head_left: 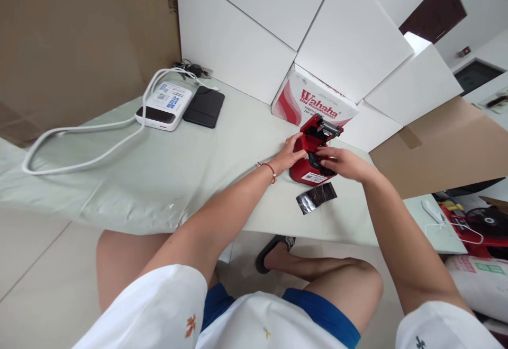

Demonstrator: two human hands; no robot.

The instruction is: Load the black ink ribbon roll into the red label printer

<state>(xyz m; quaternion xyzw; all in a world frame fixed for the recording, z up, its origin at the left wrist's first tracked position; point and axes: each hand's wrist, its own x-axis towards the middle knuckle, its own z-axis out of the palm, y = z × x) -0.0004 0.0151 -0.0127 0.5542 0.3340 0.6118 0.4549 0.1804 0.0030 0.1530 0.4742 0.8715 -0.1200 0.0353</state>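
Observation:
A small red machine [305, 170] with its hinged lid [320, 129] raised sits on the pale green covered surface. A silver roller shows along the lid's edge, and a white label is stuck on the machine's front. My left hand [290, 154] grips the machine's left side, with the thumb over its inner edge. The bent fingers of my right hand [337, 162] reach into the opening and press on a black part [313, 160] inside; the fingers cover much of it. Just in front of the machine lies a shiny black strip of film [316, 197].
A Wahaha carton [313, 97] stands behind the machine against stacked white boxes [242, 26]. To the left are a white power bank [169, 103], a looped white cable [83, 126], a black phone [204, 106] and keys [192, 68]. A cardboard box [448, 142] is at right.

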